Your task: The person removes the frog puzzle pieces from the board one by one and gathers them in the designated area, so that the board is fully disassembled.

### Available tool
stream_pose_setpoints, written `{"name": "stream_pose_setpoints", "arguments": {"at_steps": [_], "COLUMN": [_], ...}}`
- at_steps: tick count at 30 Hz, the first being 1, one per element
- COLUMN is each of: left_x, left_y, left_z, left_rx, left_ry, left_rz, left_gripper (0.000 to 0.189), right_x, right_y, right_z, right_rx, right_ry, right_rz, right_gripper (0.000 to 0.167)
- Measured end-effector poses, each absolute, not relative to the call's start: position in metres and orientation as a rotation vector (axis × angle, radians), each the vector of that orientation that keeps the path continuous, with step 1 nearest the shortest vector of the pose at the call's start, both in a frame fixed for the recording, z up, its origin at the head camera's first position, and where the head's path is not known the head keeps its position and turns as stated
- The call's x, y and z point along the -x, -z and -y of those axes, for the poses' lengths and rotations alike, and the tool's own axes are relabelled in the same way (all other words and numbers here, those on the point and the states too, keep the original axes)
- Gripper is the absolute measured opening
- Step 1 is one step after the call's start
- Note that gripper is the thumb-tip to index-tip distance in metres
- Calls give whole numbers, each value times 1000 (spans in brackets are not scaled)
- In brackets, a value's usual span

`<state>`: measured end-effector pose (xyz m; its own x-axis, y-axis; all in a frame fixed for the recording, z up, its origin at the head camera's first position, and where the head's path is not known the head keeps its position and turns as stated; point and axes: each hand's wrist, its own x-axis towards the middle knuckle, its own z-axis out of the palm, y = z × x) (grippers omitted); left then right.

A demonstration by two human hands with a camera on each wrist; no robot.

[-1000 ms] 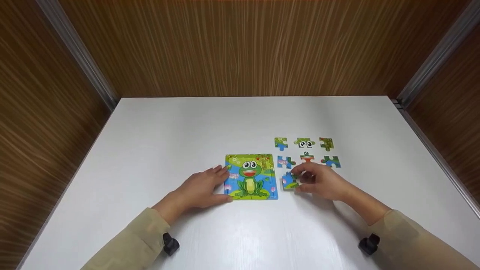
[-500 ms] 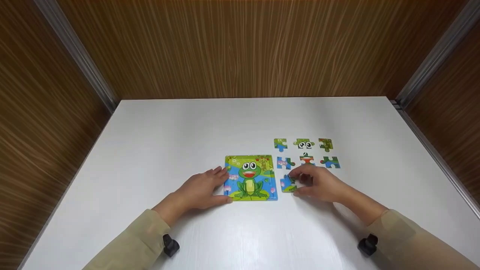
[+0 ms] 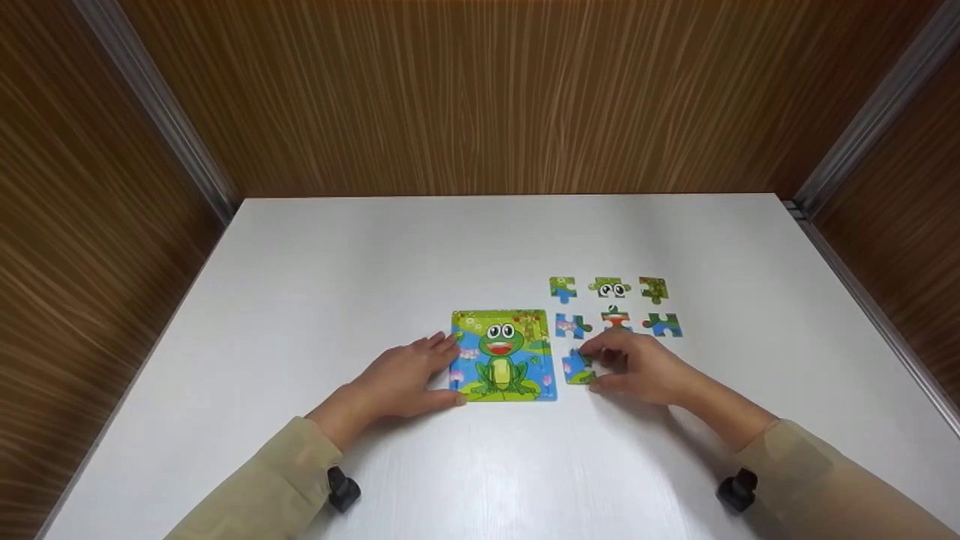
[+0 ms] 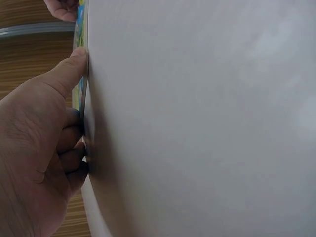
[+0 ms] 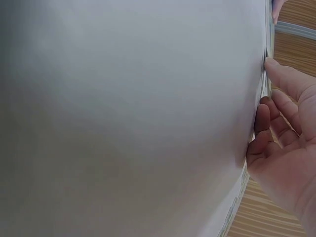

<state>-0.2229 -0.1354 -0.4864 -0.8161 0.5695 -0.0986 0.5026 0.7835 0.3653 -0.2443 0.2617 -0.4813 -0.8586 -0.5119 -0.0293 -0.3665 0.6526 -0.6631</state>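
Note:
A square frog puzzle board [image 3: 501,367] lies on the white table in the head view. My left hand [image 3: 409,379] rests along its left side, thumb at the near left corner and fingertips on the left edge. In the left wrist view, the left hand [image 4: 42,118] shows its thumb at the board's edge. To the right of the board, my right hand [image 3: 637,365] pinches a blue and green puzzle piece [image 3: 575,369] between thumb and forefinger, flat against the table. The right wrist view shows the right hand [image 5: 291,123] low at the tabletop, the piece out of sight.
Loose puzzle pieces lie in two rows behind the right hand, among them a frog-eyes piece [image 3: 609,288], a mouth piece [image 3: 616,319] partly covered by the hand, and a corner piece [image 3: 563,289]. Wood-grain panels [image 3: 480,97] enclose the table [image 3: 360,255] at the back and sides.
The puzzle piece in my right hand, slightly raised and tilted a second ago, has come down flat and a little nearer to me. My left hand stays on the board.

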Motion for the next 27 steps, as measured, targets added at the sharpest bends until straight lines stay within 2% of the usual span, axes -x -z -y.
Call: {"name": "stream_pose_setpoints", "arguments": {"at_steps": [18, 27], "left_x": [223, 224], "left_y": [486, 486], "left_z": [135, 136], "left_rx": [-863, -884], "left_ry": [-488, -479], "left_rz": [-2771, -2777], "left_gripper": [83, 83], "right_x": [245, 248], "right_y": [476, 460], "right_z": [-260, -232], "right_rx": [770, 893], "right_ry": [965, 1009], "right_rz": [-2700, -2623], "right_gripper": [39, 35]}}
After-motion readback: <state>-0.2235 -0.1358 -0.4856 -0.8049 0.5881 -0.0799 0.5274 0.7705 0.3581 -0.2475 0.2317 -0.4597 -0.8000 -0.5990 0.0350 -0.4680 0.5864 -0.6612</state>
